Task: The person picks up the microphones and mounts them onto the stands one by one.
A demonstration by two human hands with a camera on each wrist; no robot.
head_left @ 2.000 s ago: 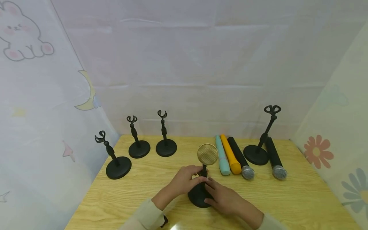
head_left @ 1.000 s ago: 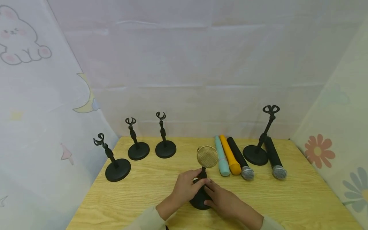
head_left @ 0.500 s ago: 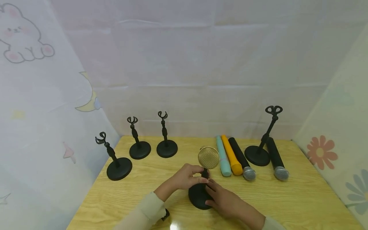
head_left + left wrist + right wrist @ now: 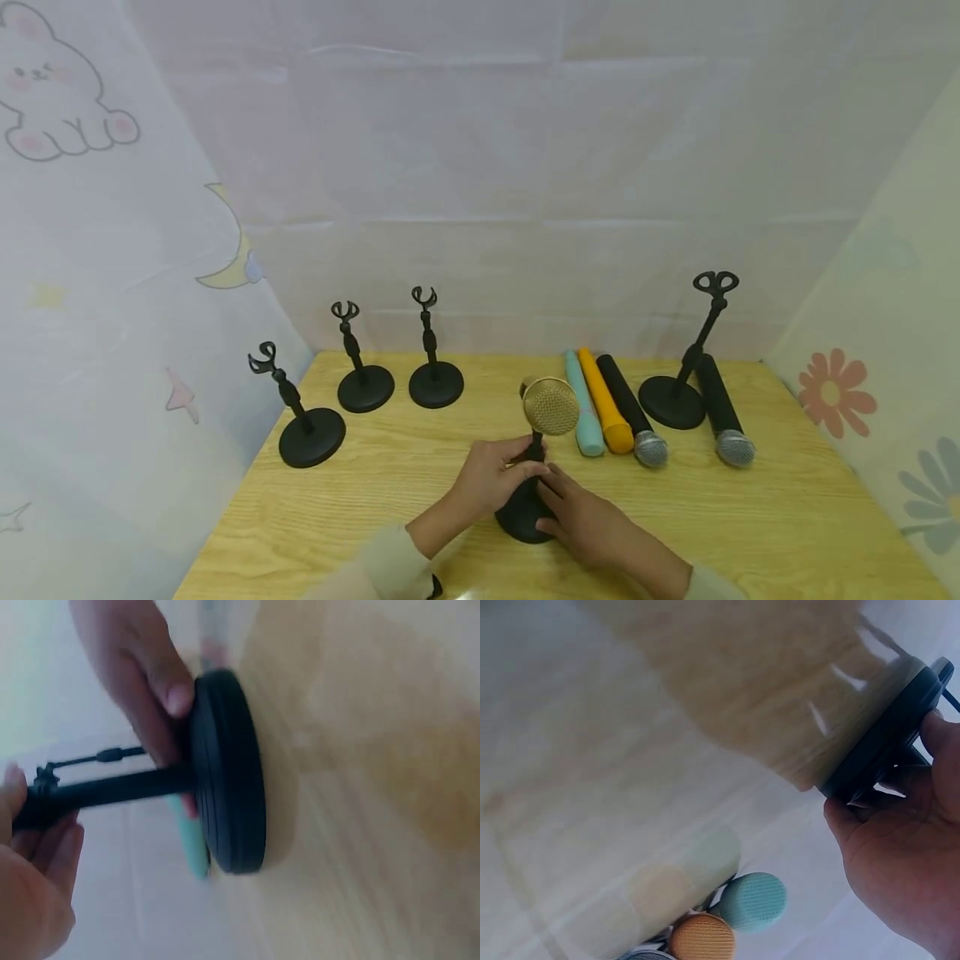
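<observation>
A gold-mesh microphone (image 4: 551, 406) sits on top of a black desktop stand (image 4: 517, 515) at the front middle of the table. My left hand (image 4: 483, 481) grips the upper part of the stand's pole, thumb and fingers on either side, just under the microphone. Lower down, my right hand (image 4: 592, 521) holds the round base by its right edge. In the left wrist view the pole (image 4: 124, 787) runs from my left fingers to the thick base (image 4: 232, 772). The right wrist view has my right thumb and fingers curled round the base (image 4: 889, 739).
Three black microphone stands with bare clips, including the leftmost one (image 4: 311, 437), stand at the left. Right of centre lie a mint microphone (image 4: 587, 417), an orange one (image 4: 606, 404) and a black one (image 4: 626, 400). Another stand (image 4: 672, 404) and black microphone (image 4: 720, 404) are further right.
The gold microphone has turned and shifted slightly to the right, showing more of its side. My left hand has shifted a little on the pole; my right hand stays at the base.
</observation>
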